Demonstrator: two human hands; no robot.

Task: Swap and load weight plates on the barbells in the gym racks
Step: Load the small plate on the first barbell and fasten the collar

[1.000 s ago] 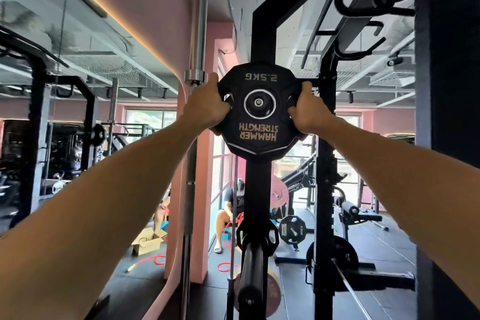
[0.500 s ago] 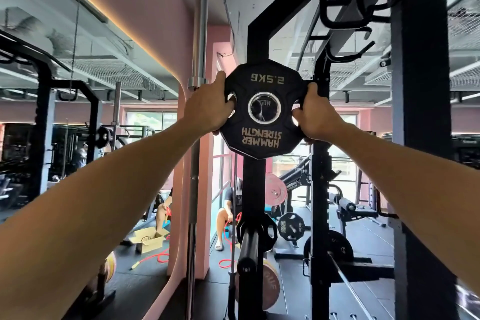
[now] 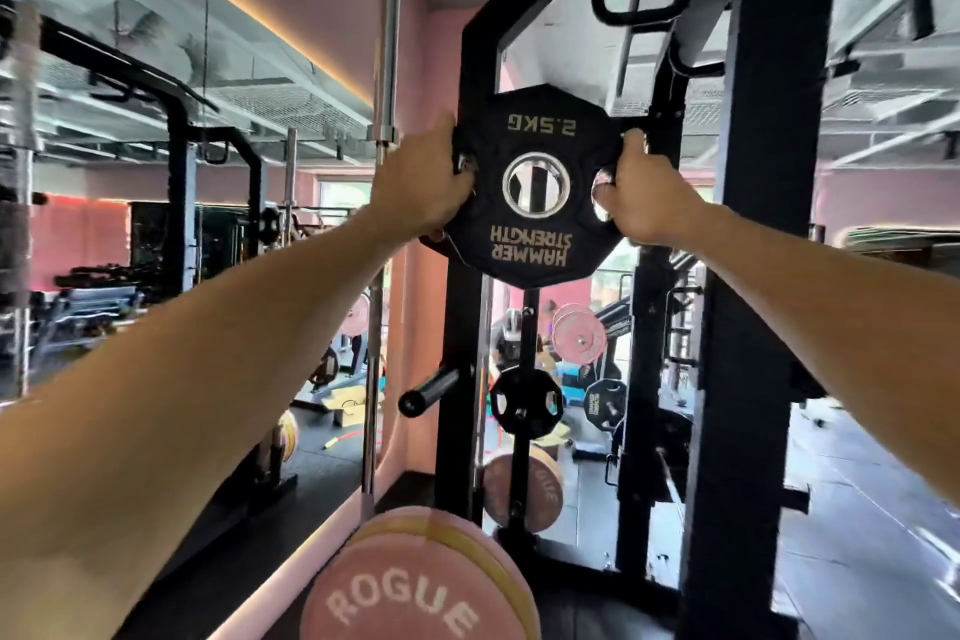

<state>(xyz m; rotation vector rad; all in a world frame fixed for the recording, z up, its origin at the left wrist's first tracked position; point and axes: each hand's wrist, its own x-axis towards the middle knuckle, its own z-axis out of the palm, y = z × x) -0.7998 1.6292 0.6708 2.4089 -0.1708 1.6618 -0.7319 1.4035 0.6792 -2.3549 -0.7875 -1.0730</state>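
Up in front of the black rack upright, the 2.5KG plate is held upside down, gripped through its side cutouts by the left hand and right hand, fingers curled tight.

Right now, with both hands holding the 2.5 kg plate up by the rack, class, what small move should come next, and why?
Probably lower it toward the empty storage peg. The left hand and right hand grip the 2.5KG Hammer Strength plate by its side cut-outs, and daylight shows through its centre hole, so it sits on no peg.
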